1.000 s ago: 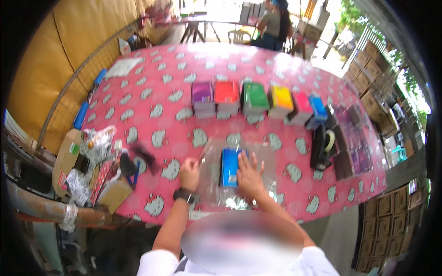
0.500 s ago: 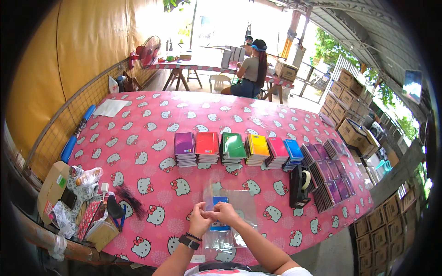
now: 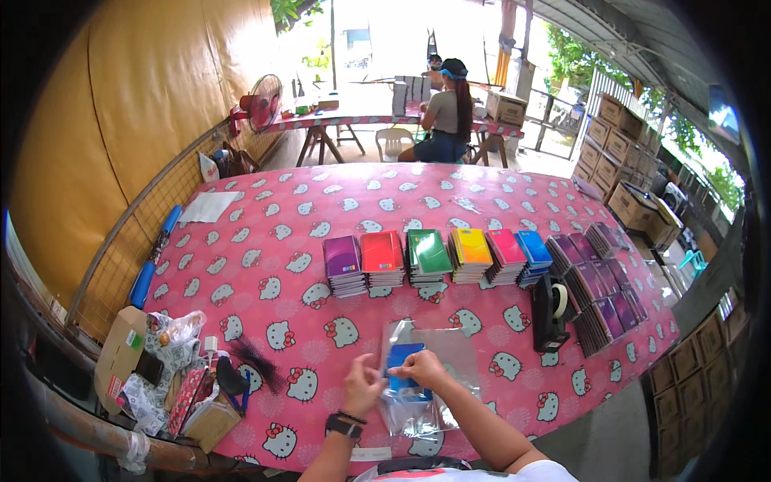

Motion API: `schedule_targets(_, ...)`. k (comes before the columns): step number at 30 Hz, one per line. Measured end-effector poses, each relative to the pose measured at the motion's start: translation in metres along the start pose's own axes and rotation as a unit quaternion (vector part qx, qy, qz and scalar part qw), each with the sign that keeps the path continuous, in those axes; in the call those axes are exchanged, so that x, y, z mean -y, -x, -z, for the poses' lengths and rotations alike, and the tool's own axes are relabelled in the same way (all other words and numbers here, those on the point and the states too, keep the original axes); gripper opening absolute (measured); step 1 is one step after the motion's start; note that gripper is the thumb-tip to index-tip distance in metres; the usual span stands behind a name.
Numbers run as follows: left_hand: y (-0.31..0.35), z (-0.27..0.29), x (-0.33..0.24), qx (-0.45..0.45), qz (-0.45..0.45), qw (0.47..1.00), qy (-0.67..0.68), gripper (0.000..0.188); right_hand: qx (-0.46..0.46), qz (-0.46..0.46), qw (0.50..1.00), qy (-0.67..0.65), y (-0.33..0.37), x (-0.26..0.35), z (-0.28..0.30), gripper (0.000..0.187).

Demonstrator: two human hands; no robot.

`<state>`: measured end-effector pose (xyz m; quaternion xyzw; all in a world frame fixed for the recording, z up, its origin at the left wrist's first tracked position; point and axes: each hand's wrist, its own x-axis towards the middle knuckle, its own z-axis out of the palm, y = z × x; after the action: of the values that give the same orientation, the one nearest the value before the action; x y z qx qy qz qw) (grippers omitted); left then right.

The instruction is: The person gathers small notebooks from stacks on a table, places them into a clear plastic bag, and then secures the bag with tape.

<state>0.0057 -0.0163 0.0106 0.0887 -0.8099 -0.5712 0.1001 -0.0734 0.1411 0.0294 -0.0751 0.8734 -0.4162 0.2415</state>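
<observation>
Both hands pinch the blue notebook (image 3: 405,365) in its clear sleeve (image 3: 430,377) on the surface (image 3: 265,241), just before the coloured stacks (image 3: 434,257): left hand (image 3: 363,386), right hand (image 3: 422,368). Risk, judged: the slick sleeve could slip or crease under uneven grip.

Daylight floods in from the far side, where the open yard is blown out to near white. The surface (image 3: 337,201) is evenly and brightly lit, with only soft, short shadows under the stacks. The clear bags (image 3: 438,353) near the hands catch pale glare. A black fisheye ring cuts off all four corners, and straight edges bow toward the rim. The near edge and the far right are dimmer and slightly soft.
</observation>
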Motion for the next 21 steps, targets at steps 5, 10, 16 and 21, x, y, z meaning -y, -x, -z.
schedule_targets(5,0.003,0.043,0.022,-0.258,-0.115,0.94,-0.194,0.046,0.038,0.03,0.998,-0.035,0.003,-0.001,0.008,0.036)
schedule_targets(10,0.011,0.009,0.002,0.015,-0.145,0.984,-0.105,0.036,0.049,0.014,0.998,-0.025,-0.002,-0.007,0.006,0.033)
schedule_targets(16,-0.034,-0.029,0.041,0.041,-0.08,0.989,-0.116,0.052,0.019,0.021,1.0,-0.012,0.0,-0.002,-0.004,0.027)
schedule_targets(21,-0.03,0.011,0.031,0.228,-0.029,0.96,-0.163,0.101,0.022,0.047,0.999,0.015,-0.006,-0.012,-0.003,0.024)
